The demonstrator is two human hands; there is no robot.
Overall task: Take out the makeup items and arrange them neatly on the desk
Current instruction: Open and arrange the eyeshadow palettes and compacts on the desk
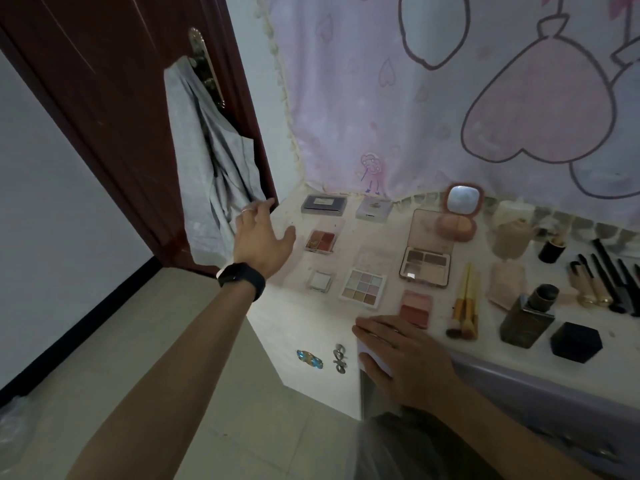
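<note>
Both hands open, holding nothing
Left hand (263, 237) spread, left of the nine-pan eyeshadow palette (363, 289); right hand (405, 358) flat on the table (298, 317) just before it. Palette likely light, brittle: pinch its sides

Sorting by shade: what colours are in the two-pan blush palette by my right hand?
The blush palette is light pink and brick red, shown in the head view.
</note>
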